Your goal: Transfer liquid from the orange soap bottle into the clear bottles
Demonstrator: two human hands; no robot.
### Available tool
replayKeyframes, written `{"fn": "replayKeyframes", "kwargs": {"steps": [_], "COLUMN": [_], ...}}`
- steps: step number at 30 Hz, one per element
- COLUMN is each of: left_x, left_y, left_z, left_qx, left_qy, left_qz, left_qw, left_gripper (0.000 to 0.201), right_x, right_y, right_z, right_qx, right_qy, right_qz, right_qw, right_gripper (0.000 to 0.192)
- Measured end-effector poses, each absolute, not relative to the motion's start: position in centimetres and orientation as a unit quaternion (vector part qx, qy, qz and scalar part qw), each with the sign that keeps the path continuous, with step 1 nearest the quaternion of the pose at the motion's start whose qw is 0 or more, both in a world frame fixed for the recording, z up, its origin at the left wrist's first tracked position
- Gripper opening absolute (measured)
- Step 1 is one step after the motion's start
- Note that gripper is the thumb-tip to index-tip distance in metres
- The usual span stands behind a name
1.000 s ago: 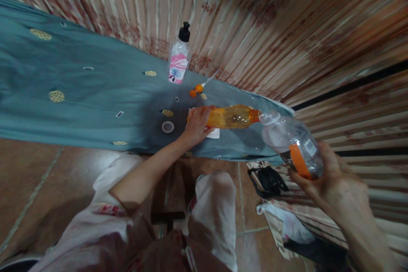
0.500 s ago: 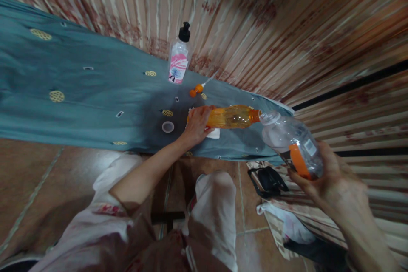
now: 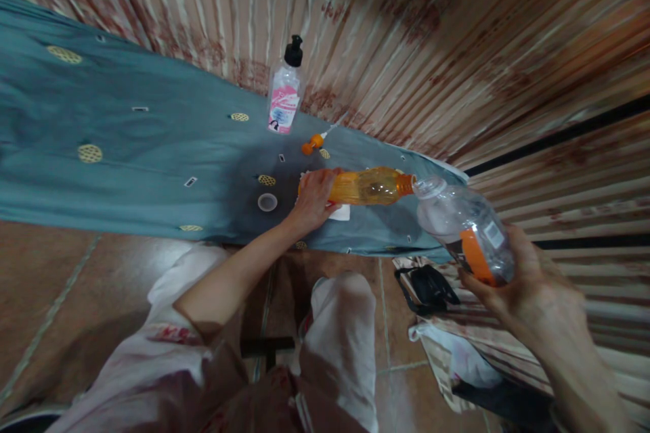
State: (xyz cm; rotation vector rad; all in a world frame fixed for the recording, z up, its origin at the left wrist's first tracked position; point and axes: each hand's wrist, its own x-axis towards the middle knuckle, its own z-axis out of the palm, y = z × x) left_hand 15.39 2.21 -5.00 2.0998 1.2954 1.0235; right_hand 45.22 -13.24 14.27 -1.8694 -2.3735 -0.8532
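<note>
My left hand (image 3: 313, 198) grips the base of an orange bottle (image 3: 373, 186) that lies tilted on its side over the teal cloth (image 3: 126, 142). My right hand (image 3: 512, 277) holds a clear plastic bottle (image 3: 464, 226) with an orange label, tipped so its open mouth meets the orange bottle's neck. A white cap (image 3: 267, 201) lies on the cloth just left of my left hand. A small orange nozzle top (image 3: 312, 143) rests on the cloth behind the orange bottle.
A pump bottle (image 3: 284, 91) with a pink label and black pump stands at the back of the cloth near the striped curtain (image 3: 431, 47). A black object (image 3: 426, 287) and a white bag (image 3: 457, 358) lie on the tiled floor at right. My knees are below.
</note>
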Motion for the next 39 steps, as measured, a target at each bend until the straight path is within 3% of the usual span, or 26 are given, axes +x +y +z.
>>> {"fn": "replayKeyframes", "kwargs": {"steps": [39], "left_x": [15.4], "left_y": [2.14], "left_z": [-4.99], "left_qx": [0.763], "left_qy": [0.467], "left_qz": [0.381], "left_qw": [0.234], "left_gripper": [0.066], "right_x": [44.79], "right_y": [-13.07], "right_z": [14.85], "right_qx": [-0.596], "right_qy": [-0.763], "right_qz": [-0.251], "right_qw": [0.009], "right_gripper": [0.077]}}
